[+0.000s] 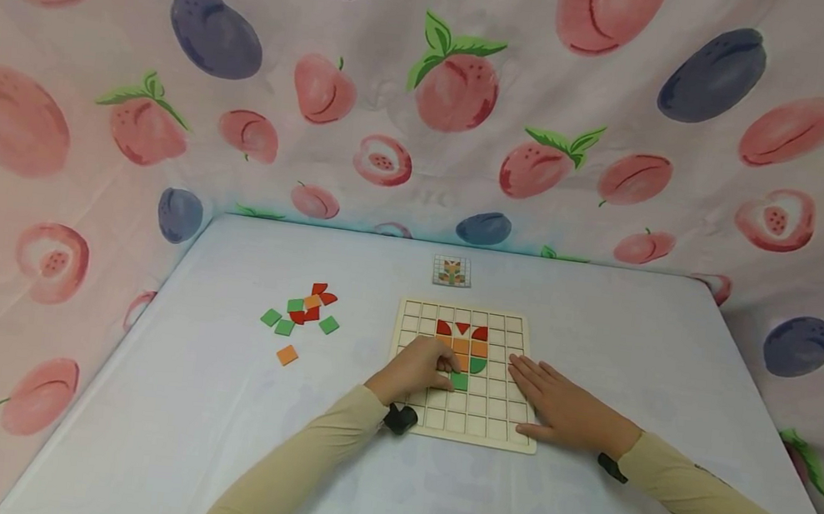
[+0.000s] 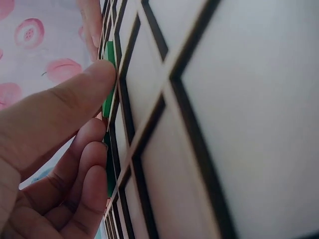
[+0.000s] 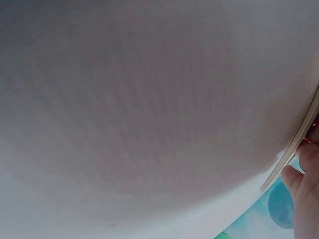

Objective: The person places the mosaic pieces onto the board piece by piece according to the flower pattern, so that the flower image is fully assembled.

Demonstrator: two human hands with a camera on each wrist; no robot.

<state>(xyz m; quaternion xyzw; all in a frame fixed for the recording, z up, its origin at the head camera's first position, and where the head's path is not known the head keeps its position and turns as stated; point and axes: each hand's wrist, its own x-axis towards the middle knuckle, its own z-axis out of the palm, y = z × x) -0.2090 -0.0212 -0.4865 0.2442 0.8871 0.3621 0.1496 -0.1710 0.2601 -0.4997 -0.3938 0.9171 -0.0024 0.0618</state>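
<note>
A cream grid board (image 1: 440, 423) lies on the table with coloured tiles in several of its cells. Near the board's middle, my left hand (image 1: 419, 368) pinches a green square tile (image 1: 459, 382) at its left side. In the left wrist view, the thumb lies on this green tile (image 2: 108, 94) and the other fingers curl below. Above the tile are orange squares (image 1: 461, 347), a green rounded piece (image 1: 477, 366) and red pieces (image 1: 480, 333). My right hand (image 1: 577, 408) rests flat with fingers spread over the board's right edge.
Loose tiles, among them a green square (image 1: 329, 325) and an orange square (image 1: 287, 354), lie to the board's left. Behind the board sits a small pattern card (image 1: 451, 271). A fruit-print cloth (image 1: 426, 124) hangs at the back of the white table (image 1: 137, 429).
</note>
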